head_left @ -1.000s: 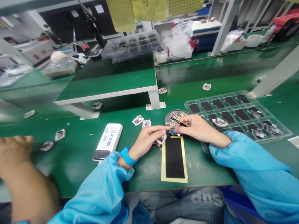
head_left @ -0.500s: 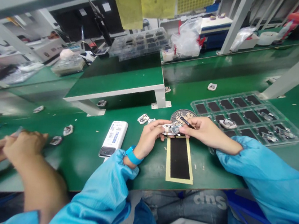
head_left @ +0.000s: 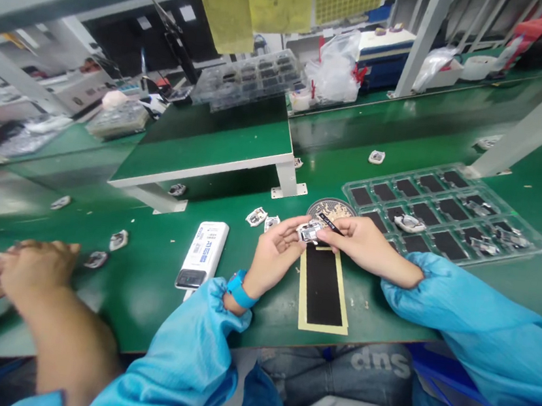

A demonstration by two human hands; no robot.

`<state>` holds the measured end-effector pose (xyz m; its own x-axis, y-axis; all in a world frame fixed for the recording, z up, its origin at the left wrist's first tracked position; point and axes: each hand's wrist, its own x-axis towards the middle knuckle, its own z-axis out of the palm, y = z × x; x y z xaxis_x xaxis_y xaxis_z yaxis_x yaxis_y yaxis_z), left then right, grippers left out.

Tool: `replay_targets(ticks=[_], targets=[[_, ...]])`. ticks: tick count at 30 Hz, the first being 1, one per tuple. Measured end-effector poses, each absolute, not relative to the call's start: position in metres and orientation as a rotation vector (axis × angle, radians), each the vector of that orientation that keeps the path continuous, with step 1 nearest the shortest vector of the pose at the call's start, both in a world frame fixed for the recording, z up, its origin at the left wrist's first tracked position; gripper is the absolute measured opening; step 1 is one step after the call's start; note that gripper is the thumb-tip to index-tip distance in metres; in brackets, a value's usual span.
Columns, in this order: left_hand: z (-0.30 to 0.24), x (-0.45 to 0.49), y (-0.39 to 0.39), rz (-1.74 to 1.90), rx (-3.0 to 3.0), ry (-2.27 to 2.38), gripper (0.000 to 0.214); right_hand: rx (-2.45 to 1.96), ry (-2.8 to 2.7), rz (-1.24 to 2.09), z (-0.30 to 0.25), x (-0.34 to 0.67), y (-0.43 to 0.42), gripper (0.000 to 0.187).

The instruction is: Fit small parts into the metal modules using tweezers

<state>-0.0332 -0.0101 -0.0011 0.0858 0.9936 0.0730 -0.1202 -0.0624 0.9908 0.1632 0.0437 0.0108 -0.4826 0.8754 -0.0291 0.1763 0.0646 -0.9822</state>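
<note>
My left hand is closed around the edge of a small white housing with silvery electronic parts inside. My right hand pinches black tweezers with pale lettering; its fingertips are against the right side of the housing. Where the tweezer tips are, I cannot make out. Just beyond both hands lies a round dark dish with small beige bits in it. Under the hands, a black rectangular pad with a yellowish border lies on the green table.
A clear compartment tray with dark rectangles and a white housing lies right. Loose housings and a white power bank lie left. A green-topped riser stands behind. A co-worker's hands are at far left.
The housing has been tilted so its inner side faces me more, and my left fingers have shifted around it. The whole view has moved slightly.
</note>
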Motion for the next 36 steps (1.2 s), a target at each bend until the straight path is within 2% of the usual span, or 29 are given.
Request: replay_targets(ticks=[9,15,24,28,36], targets=[[0.001,-0.028,-0.016,1.304,1.457,1.248,0.042,-1.042,-1.709,1.538,0.008,0.163,0.042,0.044],[0.002,-0.029,-0.016,1.314,1.24,1.105,0.046,-0.917,-1.604,1.335,0.003,0.159,0.037,0.034],[0.003,-0.028,-0.014,1.307,1.135,1.077,0.047,-0.839,-1.49,1.502,0.003,0.158,0.038,0.039],[0.002,-0.027,-0.014,1.316,1.117,1.068,0.048,-0.872,-1.485,1.448,-0.001,0.156,0.038,0.043],[0.003,-0.025,-0.015,1.349,1.103,1.085,0.042,-0.816,-1.394,1.568,-0.002,0.153,0.037,0.037]])
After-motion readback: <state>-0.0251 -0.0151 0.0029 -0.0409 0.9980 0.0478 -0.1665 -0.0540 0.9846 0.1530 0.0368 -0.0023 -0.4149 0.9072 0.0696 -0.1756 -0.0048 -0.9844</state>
